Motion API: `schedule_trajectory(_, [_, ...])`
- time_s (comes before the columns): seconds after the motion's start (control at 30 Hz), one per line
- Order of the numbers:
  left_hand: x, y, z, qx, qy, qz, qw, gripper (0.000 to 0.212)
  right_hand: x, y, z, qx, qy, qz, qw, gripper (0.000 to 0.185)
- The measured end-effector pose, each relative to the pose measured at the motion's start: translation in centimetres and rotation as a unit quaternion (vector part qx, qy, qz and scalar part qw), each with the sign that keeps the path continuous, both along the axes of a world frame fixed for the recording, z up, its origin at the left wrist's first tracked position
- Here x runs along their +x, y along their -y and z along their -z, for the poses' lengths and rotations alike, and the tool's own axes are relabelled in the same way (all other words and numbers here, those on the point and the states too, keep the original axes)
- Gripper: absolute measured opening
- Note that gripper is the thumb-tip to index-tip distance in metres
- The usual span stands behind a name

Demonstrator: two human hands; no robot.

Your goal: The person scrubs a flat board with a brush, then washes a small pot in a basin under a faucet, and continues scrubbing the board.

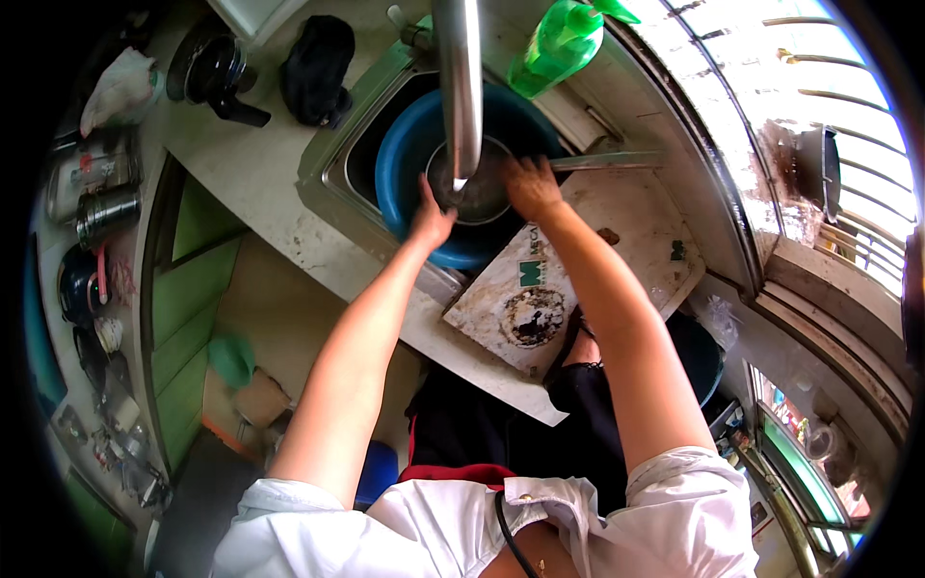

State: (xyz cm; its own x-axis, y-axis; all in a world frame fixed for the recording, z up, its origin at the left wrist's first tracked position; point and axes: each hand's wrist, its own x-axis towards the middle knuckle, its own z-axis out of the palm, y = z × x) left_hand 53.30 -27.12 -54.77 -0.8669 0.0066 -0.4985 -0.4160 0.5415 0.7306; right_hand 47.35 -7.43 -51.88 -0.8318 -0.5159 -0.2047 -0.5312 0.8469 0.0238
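Observation:
A blue plastic basin [390,195] sits in the metal sink [336,170], under a steel faucet [466,79]. Inside the basin is a round metal pot or bowl [480,206], partly hidden by the faucet. My left hand [433,217] is at its lower left side, thumb raised, fingertips near the rim. At its right side my right hand [531,188] is blurred, with its fingers over the rim. Whether either hand grips the vessel is not plain. A metal handle or bar [607,160] extends rightward from near my right hand.
A stained white board [484,311] lies right of the sink on the counter [289,238]. A green spray bottle [560,47] stands behind the basin. A black cloth-like item [316,68] and a dark glass pot [217,72] are at the upper left. A barred window is at right.

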Motion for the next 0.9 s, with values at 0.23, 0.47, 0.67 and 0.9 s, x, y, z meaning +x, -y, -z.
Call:
schedule_trajectory(0.23, [-1.0,0.2,-3.4,-0.143,-0.24,0.0,0.96,0.039,-1.6,3.6,-6.5,-0.052,0.023,-0.038,0.998,0.031])
schedule_trajectory(0.47, [-1.4,1.3,-12.0,-0.103,-0.185,-0.011,0.977,0.023,-3.3,2.6,-14.9,-0.163,0.049,0.074,0.983,0.011])
schedule_trajectory(0.67, [-1.2,4.0,-16.2,-0.085,-0.216,0.109,0.966,0.082,-4.1,-5.5,-26.9,-0.09,0.026,0.049,0.994,0.06])
schedule_trajectory(0.9, [-4.9,6.4,-26.9,-0.142,-0.35,0.041,0.925,0.061,-3.7,-15.5,-41.3,-0.31,-0.087,0.149,0.935,0.037])
